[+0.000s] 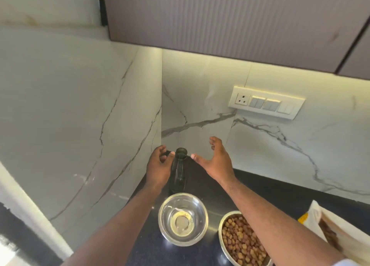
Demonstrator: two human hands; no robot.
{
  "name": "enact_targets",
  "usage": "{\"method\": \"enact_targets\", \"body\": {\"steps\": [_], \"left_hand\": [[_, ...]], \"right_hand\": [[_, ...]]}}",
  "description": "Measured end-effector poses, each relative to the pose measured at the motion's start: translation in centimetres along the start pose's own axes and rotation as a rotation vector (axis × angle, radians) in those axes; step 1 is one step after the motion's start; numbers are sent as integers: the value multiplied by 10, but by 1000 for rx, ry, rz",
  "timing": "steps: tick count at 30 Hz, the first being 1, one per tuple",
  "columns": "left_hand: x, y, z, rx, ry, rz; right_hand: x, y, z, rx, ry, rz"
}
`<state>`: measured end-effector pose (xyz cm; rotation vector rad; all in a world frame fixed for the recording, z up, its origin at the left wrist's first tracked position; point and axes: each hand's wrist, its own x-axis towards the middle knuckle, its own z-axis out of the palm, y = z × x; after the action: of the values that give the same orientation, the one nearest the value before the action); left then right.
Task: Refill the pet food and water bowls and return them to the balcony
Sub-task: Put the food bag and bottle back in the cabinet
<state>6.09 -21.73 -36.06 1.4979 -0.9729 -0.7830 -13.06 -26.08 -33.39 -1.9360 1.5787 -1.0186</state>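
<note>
I stand at a dark, speckled stone counter (266, 187) tucked into a corner of white marble-look wall (80, 105) with grey veins. A tall, clear bottle (177, 171) with a dark round cap stands upright in the far corner. My left hand (159, 165) is just beside it on the left, fingers loosely curled, the thumb tip at the bottle's neck; I cannot tell whether it actually touches the neck. My right hand (216, 161) is spread open to the right of the bottle, fingers straight, holding nothing, clear of the glass. The two hands are apart, with the bottle between them.

Nearer to me, between my forearms, sits the water bowl (183, 218), round, shiny steel, with clear water in it and a pale ring reflected at the bottom. Just to its right, close but not touching as far as I can see, is the food bowl (243, 241), also steel, filled with brown and tan kibble pieces; my right forearm crosses over its right rim. At the near right edge lies a pale food bag (328, 225) with a yellow patch, open, kibble showing inside; any printing on it is too blurred to read.

On the far wall, right of the corner, is a cream switch plate (266, 102) with a socket and rocker switches. Above it hangs a ribbed grey-mauve cabinet (220, 21), lit from below.
</note>
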Motion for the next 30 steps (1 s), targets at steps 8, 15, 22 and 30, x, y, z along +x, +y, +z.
{"method": "enact_targets", "body": {"steps": [8,15,22,30], "left_hand": [[-7,115,30,-213,105,271],[-34,218,68,-516,-104,341],[-61,265,102,-922,-337,169],[-83,285,116,-996,-371,105]], "right_hand": [[6,-62,-104,-184,358,-336],[1,-100,-171,-379,688,-700],[-2,-104,-212,-610,968,-918],[4,-97,-236,-720,935,-850]]}}
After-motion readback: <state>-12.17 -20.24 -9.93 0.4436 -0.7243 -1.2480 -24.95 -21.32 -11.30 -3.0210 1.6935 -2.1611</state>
